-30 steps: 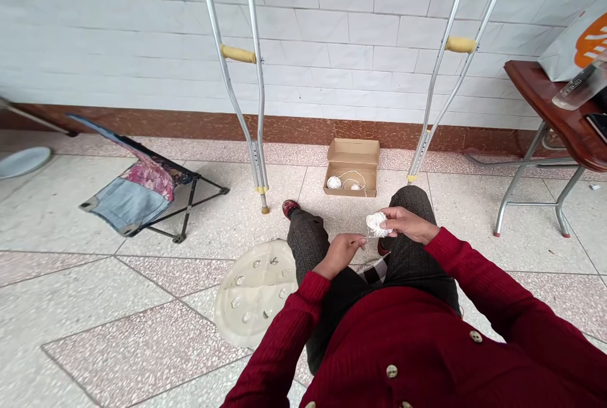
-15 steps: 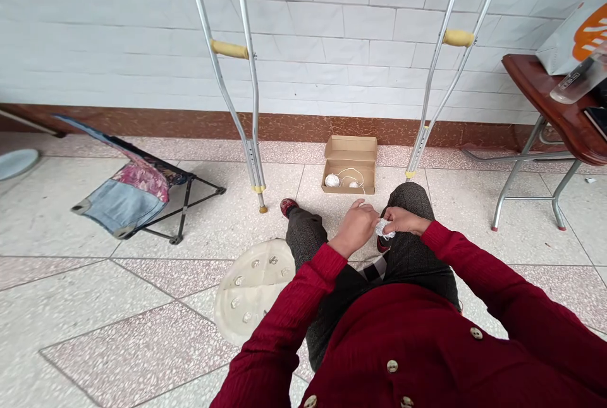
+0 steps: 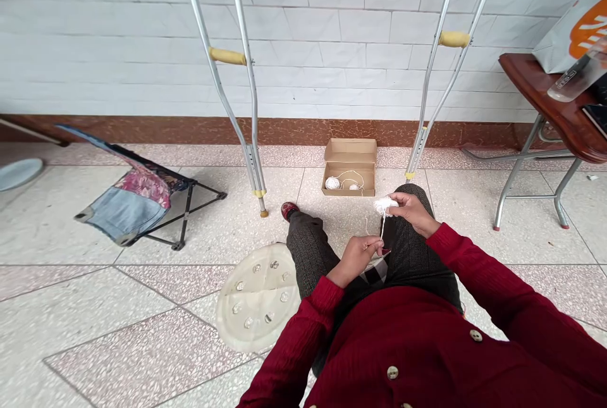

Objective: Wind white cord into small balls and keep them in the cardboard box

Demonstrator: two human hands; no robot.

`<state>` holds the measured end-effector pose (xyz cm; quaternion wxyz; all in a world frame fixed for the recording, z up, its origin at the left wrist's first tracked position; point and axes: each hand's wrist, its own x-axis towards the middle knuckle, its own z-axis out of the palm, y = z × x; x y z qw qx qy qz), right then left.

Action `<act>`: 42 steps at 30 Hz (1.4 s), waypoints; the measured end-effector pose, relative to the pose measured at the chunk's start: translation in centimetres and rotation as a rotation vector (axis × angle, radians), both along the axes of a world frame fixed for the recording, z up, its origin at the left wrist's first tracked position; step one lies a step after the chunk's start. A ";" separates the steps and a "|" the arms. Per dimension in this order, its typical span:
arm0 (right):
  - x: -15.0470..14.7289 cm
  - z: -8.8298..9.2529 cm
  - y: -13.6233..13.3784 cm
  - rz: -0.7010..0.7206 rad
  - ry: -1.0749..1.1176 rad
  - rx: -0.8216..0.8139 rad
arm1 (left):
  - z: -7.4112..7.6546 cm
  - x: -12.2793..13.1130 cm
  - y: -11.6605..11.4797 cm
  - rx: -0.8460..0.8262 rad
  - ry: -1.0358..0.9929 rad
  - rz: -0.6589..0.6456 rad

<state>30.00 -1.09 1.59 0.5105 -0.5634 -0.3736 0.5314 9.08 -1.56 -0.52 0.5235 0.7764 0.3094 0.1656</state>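
Note:
My right hand pinches a small white yarn bundle above my right knee. A white strand runs down from the bundle to my left hand, whose fingers are closed on it. Whether that hand also holds a small tool cannot be made out. A thin yarn end curls just above the left hand. On the floor ahead, an open cardboard box contains a white yarn ball and a smaller ball, with loose yarn looping between them.
Two metal crutches with yellow grips, a left one and a right one, lean against the tiled wall. A folding chair stands left, a round pale mat lies by my left leg. At right is a brown stool bearing a plastic cup.
My left hand has moved down and away from the bundle, drawing a strand out straight between the hands. My right hand has risen slightly with the bundle, which now shows more fully.

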 end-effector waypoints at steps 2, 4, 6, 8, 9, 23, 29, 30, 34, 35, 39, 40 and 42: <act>-0.5 1.2 -0.5 0.093 0.047 -0.003 | -0.7 -0.2 0.1 -0.031 0.001 0.031; -0.8 2.1 -1.1 0.171 0.084 -0.012 | -1.2 -0.4 0.3 -0.037 0.006 0.048; -0.9 2.6 -1.6 0.253 0.130 -0.041 | -1.7 -0.5 0.6 -0.037 0.011 0.041; -1.1 2.8 -2.1 0.353 0.160 -0.081 | -2.1 -0.5 1.0 -0.027 0.030 0.041; -1.1 2.8 -2.3 0.394 0.163 -0.103 | -2.3 -0.5 1.3 -0.014 0.045 0.045; -1.7 0.2 -2.0 0.303 -0.103 -0.339 | 4.8 2.7 5.8 0.792 0.369 -0.118; -1.2 -1.2 -0.6 0.115 -0.113 -0.251 | 4.8 2.3 2.8 0.775 0.347 -0.066; -1.2 -1.3 -0.5 0.104 -0.121 -0.213 | 4.5 2.1 2.4 0.746 0.341 -0.042; -1.3 -1.0 -0.5 0.023 -0.089 -0.102 | 3.1 0.9 1.0 0.506 0.277 -0.012; -1.3 -0.7 -0.7 0.005 -0.059 -0.091 | 2.7 0.5 0.7 0.428 0.250 -0.017; -1.5 1.0 -1.4 0.067 0.076 -0.128 | 0.8 -0.7 -0.1 0.155 0.154 0.018; -1.6 1.5 -1.5 0.095 0.097 -0.151 | 0.3 -0.8 -0.3 0.113 0.140 0.032; -1.8 2.4 -1.8 0.142 0.130 -0.188 | -0.7 -1.0 -0.5 0.064 0.118 0.047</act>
